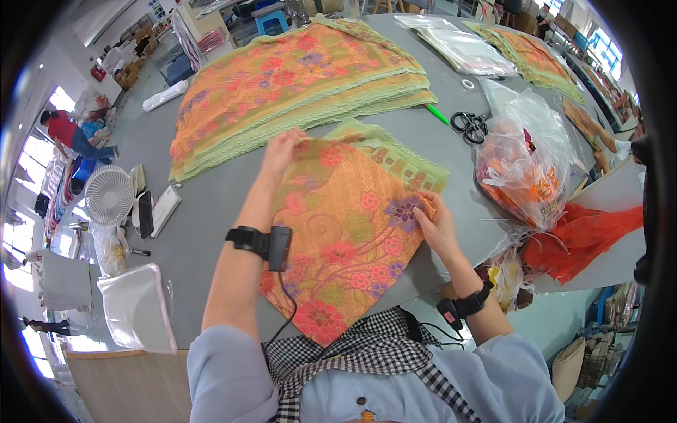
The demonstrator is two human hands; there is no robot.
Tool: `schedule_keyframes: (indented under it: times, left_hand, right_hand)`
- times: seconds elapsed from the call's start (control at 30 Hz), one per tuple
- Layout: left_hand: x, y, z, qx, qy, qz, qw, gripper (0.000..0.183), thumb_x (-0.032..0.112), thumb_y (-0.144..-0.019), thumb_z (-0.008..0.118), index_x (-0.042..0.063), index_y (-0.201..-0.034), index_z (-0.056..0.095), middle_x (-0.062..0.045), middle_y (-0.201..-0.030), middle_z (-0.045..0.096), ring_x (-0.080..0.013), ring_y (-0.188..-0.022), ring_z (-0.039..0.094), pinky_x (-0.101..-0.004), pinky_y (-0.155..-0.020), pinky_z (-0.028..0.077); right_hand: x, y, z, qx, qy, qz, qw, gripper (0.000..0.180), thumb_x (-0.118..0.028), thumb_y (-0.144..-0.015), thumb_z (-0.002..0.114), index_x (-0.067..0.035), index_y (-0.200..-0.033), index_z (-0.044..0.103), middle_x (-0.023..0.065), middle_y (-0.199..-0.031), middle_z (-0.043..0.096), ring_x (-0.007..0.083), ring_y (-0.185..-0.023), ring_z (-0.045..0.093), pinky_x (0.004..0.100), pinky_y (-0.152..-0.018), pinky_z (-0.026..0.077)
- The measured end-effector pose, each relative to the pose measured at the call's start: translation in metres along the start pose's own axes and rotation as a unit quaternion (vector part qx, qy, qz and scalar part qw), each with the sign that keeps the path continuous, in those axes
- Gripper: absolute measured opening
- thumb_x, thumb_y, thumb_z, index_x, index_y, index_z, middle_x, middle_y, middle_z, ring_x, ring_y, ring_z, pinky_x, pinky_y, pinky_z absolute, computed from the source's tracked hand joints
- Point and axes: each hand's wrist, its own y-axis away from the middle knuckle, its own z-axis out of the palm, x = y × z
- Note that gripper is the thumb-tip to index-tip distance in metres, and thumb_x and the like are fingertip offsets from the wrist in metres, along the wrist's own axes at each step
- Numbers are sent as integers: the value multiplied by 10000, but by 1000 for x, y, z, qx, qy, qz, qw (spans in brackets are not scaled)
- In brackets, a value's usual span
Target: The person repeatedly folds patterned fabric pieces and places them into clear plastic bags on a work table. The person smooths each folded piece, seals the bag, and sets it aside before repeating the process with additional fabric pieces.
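Note:
An orange floral cloth [338,227] with a green scalloped border hangs partly over the near table edge, above my checked apron. My left hand [284,150] pinches its upper left corner. At the cloth's right edge, beside a purple flower, my right hand [436,222] grips the fabric between thumb and fingers. Part of the cloth's green border [404,156] lies spread on the table behind. Beyond it rests a tall stack of matching folded cloths [296,79]. Both wrists wear black strapped devices with cables.
Black scissors [469,127], a green pen [437,113] and a tape roll [467,84] lie near a filled plastic bag [521,169]. Clear plastic sleeves [460,47] lie at the back. A white fan [109,194] and phone [145,214] are on the left. Another person's arm [603,135] appears at right.

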Motion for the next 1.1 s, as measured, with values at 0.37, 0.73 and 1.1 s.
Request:
schedule_keyframes:
  times: [0.37, 0.73, 1.1]
  left_hand:
    - [-44, 126, -116, 142, -444, -1, 884, 640, 408, -827, 633, 9, -1300, 466, -208, -1346, 446, -328, -1253, 428, -384, -1031, 352]
    - [-82, 190, -144, 208, -446, -43, 870, 479, 436, -723, 729, 74, -1021, 632, -152, -1147, 532, -262, -987, 581, -359, -841, 466]
    - [-72, 206, -155, 129, -159, -31, 978, 272, 329, -819, 653, 62, -873, 646, -7, -991, 603, -159, -845, 569, -299, -710, 445]
  right_hand:
    - [-19, -45, -19, 24, 278, -246, 928, 333, -108, -810, 649, -63, -1128, 561, 138, -991, 616, 338, -852, 595, 381, -718, 503]
    - [-27, 128, 70, -456, 226, -384, 770, 483, -89, -746, 588, -90, -1227, 540, 89, -1153, 556, 272, -1051, 540, 375, -884, 432]
    - [-32, 147, 93, -364, 188, -379, 829, 238, -70, -738, 636, -114, -972, 633, 37, -889, 594, 240, -842, 571, 349, -736, 457]
